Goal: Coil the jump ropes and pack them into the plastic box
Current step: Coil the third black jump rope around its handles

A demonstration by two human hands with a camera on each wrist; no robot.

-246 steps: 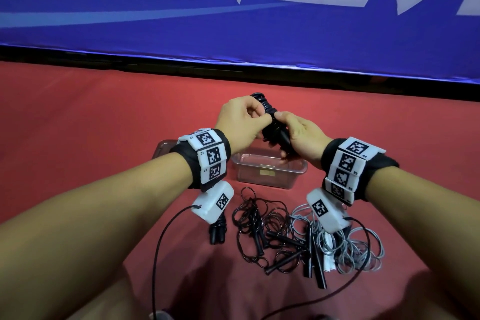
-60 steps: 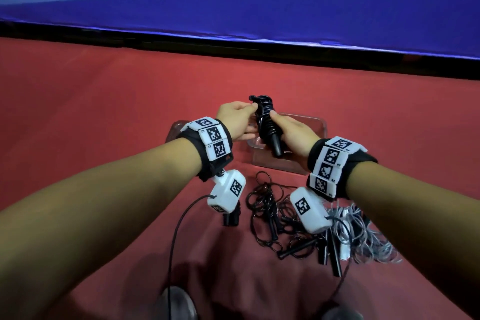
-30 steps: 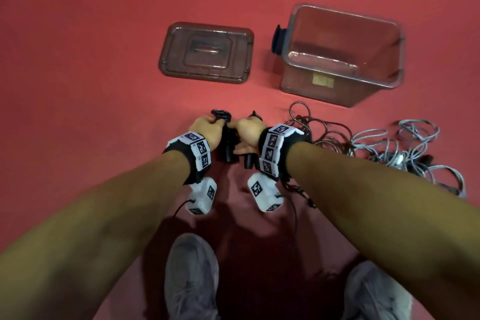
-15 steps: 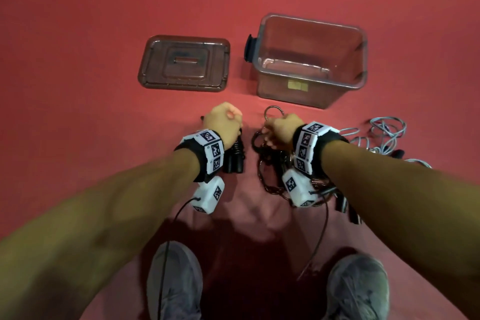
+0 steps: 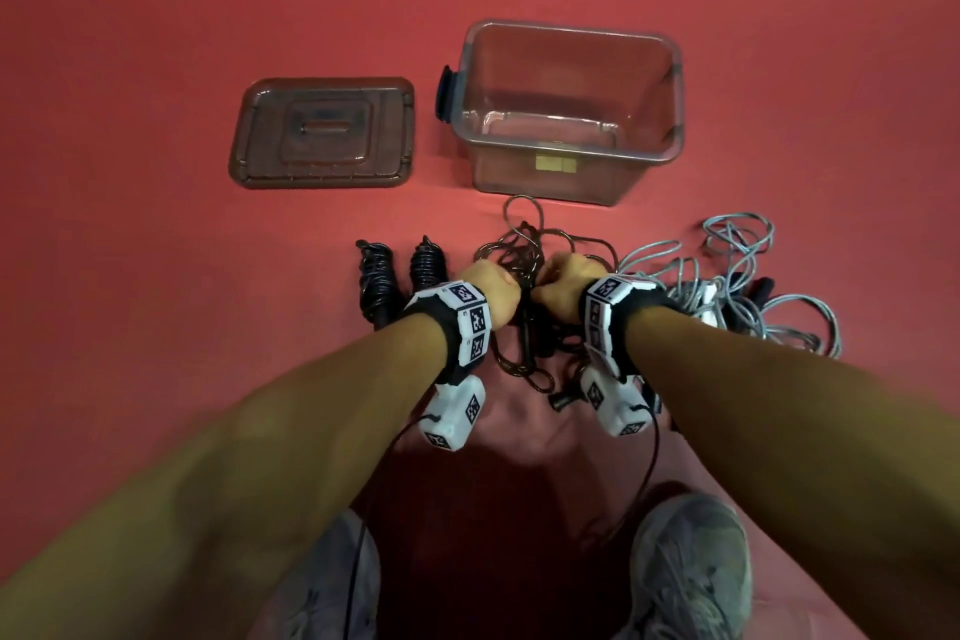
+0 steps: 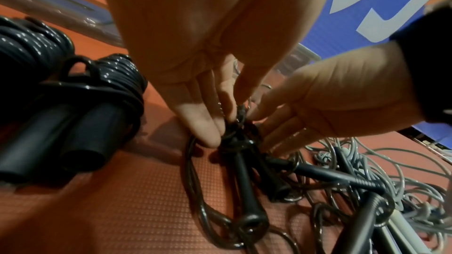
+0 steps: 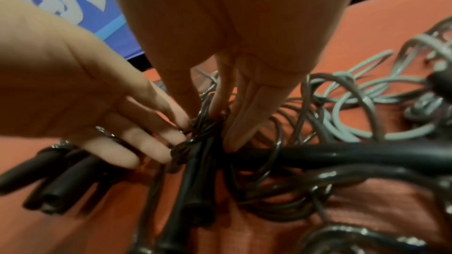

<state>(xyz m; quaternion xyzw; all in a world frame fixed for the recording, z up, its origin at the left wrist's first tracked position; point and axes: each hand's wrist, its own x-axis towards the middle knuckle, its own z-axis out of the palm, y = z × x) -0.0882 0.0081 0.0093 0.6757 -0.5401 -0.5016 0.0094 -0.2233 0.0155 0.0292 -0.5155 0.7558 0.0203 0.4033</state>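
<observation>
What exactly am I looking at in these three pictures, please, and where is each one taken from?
No machine here: a person works bare-handed, wearing cameras. The head view looks down at both forearms; each wrist view looks along one hand. On the red floor stand an empty clear plastic box and, to its left, the lid. Two coiled black jump ropes lie beside the left hand. The left hand and the right hand pinch the bunched cord of a loose black jump rope at its handles. A grey rope tangle lies to the right. The patterned wristbands carry the wrist cameras.
</observation>
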